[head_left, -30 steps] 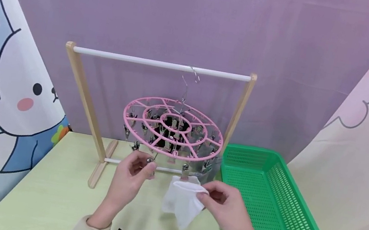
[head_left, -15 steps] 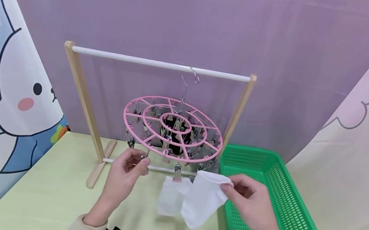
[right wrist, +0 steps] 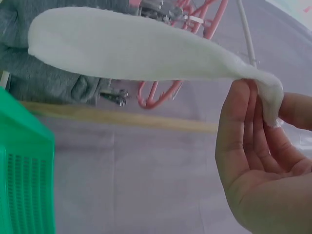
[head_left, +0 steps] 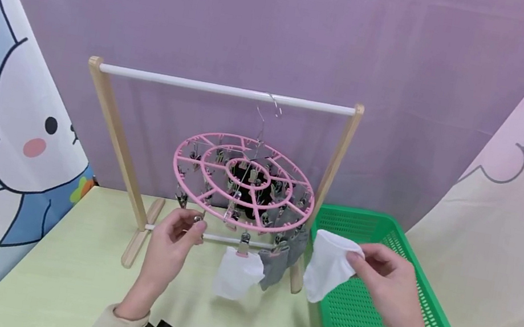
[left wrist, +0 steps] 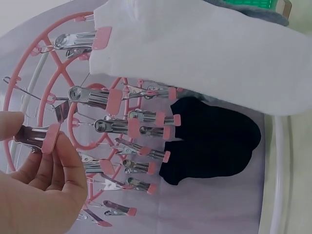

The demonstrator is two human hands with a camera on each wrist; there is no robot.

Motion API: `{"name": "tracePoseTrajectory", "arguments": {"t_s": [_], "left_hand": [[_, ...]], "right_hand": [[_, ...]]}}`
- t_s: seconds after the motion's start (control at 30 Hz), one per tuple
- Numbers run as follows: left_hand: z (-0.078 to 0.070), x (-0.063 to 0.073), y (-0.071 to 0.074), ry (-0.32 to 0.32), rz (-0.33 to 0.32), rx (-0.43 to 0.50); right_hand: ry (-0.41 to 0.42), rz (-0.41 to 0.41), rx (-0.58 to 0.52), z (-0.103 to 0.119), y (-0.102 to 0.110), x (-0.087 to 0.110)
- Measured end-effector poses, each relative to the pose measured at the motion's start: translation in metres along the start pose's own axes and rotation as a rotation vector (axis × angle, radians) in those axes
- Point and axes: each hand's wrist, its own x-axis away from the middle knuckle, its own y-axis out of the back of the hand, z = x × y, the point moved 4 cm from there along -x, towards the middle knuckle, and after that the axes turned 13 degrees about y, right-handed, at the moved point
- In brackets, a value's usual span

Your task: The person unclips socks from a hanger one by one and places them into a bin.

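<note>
My left hand [head_left: 168, 249] pinches a metal clip with pink tips [left wrist: 36, 137] between thumb and fingers, at the front left of the round pink drying hanger [head_left: 192, 160]. A white sock [head_left: 329, 261] hangs from my right hand [head_left: 390, 283], its cuff pinched between thumb and fingers; the right wrist view shows it stretched out, toe away from the hand. Another white sock [head_left: 234, 280] hangs by its cuff from a clip at the hanger's front. Grey socks [head_left: 276, 264] hang to its right, and black socks [left wrist: 214, 122] hang near the hanger's middle.
The hanger hooks over the white top bar [head_left: 192, 83] of a stand with wooden legs [head_left: 115, 139]. A green plastic basket [head_left: 372, 315] sits at the right, under and behind my right hand. Several other clips dangle around the rings.
My right hand has moved right with its white sock, away from the clipped white sock and over the basket's near side. My left hand has shifted slightly left with the clip, and the hanger has turned.
</note>
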Motion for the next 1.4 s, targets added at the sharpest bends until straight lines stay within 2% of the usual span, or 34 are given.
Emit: {"name": "tracePoseTrajectory", "arguments": {"t_s": [0.3, 0.37, 0.6, 0.7, 0.87, 1.07, 1.23, 1.4], "left_hand": [[-0.003, 0.006, 0.0, 0.027, -0.068, -0.036], [-0.003, 0.007, -0.001, 0.032, -0.077, -0.04], [-0.004, 0.01, -0.002, 0.05, -0.097, -0.045], [-0.005, 0.011, -0.003, 0.053, -0.107, -0.045], [-0.006, 0.012, -0.004, 0.055, -0.113, -0.045], [-0.006, 0.012, -0.005, 0.056, -0.118, -0.038], [-0.007, 0.013, -0.005, 0.053, -0.114, -0.043], [-0.006, 0.012, -0.004, 0.054, -0.109, -0.039]], "right_hand": [[-0.057, -0.087, -0.153, -0.021, 0.028, -0.014], [-0.062, -0.098, -0.16, -0.025, 0.033, -0.018], [-0.079, -0.101, -0.025, -0.044, 0.041, -0.025], [-0.087, -0.061, 0.024, -0.056, 0.039, -0.027], [-0.145, 0.018, 0.062, -0.078, 0.036, -0.027], [-0.185, 0.134, 0.182, -0.097, 0.029, -0.02], [-0.199, 0.241, 0.236, -0.106, 0.024, -0.014], [-0.213, 0.284, 0.237, -0.104, 0.02, -0.011]]}}
